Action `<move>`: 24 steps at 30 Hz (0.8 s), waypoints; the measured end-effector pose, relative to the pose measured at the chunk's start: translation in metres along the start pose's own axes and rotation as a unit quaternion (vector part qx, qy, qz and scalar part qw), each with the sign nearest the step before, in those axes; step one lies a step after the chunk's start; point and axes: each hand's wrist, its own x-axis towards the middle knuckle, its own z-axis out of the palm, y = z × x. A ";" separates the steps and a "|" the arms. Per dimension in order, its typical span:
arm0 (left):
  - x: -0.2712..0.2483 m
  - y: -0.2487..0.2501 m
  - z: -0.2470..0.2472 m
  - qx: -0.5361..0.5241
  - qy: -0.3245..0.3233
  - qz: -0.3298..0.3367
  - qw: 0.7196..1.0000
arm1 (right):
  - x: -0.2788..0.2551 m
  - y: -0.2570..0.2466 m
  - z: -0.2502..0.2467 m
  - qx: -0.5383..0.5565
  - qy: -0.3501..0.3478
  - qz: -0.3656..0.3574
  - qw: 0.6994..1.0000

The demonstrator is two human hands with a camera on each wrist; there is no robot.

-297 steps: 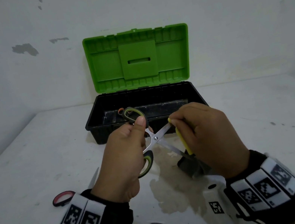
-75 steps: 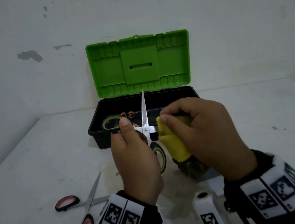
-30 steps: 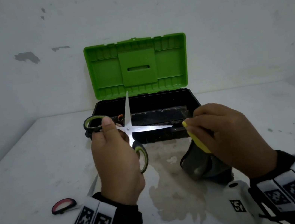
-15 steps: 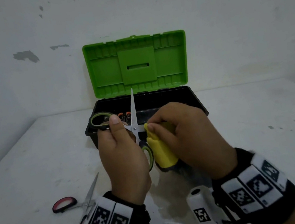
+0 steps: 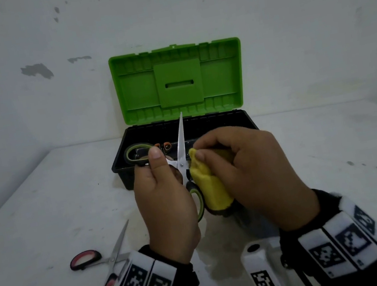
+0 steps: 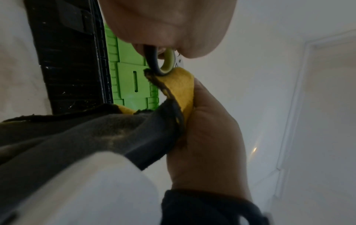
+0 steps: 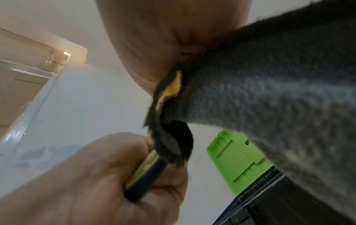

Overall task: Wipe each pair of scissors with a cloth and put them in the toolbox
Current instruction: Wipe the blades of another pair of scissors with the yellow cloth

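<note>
I see the green-handled scissors (image 5: pixel 182 154) held up just in front of the toolbox (image 5: pixel 121 166), one blade pointing up across its open green lid (image 5: pixel 179 82). The other blade is hidden inside the yellow-and-grey cloth (image 5: pixel 211 184), so I can't make out how far it reaches. My left hand (image 5: pixel 165 202) curls round the lower handle loop, thumb pressed on the upper one; the fingers themselves are out of sight from the head view. My right hand (image 5: pixel 250 172) pinches the cloth shut around the covered blade, close to the pivot. In the left wrist view the cloth (image 6: pixel 179 85) touches the handle loop (image 6: pixel 163 64); the rest is blur.

Inside the toolbox, behind the left hand, I can make out two small orange loops (image 5: pixel 163 146), most likely handles, though what they belong to is cut off by the scissors. The black tub's floor is too dark to read.

Left of the toolbox and nearer me, red-handled scissors (image 5: pixel 107 260) lie open on the white table (image 5: pixel 42 206), partly covered by my left wristband. Behind the toolbox stands a white wall (image 5: pixel 287 24) with chipped grey patches.
</note>
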 end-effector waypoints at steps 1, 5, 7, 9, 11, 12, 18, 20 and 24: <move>-0.001 0.000 0.000 -0.001 -0.001 0.000 1.000 | 0.002 -0.002 0.002 0.004 0.000 0.002 1.000; 0.000 0.000 0.000 -0.005 0.002 0.003 1.000 | 0.000 -0.002 0.009 -0.038 -0.018 -0.042 0.998; 0.001 -0.002 -0.001 -0.001 0.004 0.002 1.000 | -0.004 0.000 0.011 -0.066 -0.035 -0.056 0.996; 0.002 -0.005 -0.001 0.008 0.005 -0.002 1.000 | -0.007 0.002 0.013 -0.082 -0.045 -0.078 0.993; 0.004 -0.006 -0.003 0.004 0.009 -0.012 1.000 | -0.011 0.004 0.016 -0.108 -0.067 -0.109 0.986; 0.006 -0.006 -0.003 0.002 0.011 -0.016 1.000 | -0.013 0.004 0.018 -0.131 -0.081 -0.123 0.980; 0.012 0.004 -0.004 0.017 0.011 0.006 1.000 | -0.022 0.007 0.011 -0.126 -0.019 -0.119 0.985; 0.013 0.005 -0.006 0.012 0.016 0.006 1.000 | -0.021 0.002 0.005 -0.083 0.001 -0.093 0.992; 0.011 0.004 -0.005 0.003 0.010 -0.005 1.000 | -0.013 -0.002 0.008 -0.028 0.023 -0.034 0.999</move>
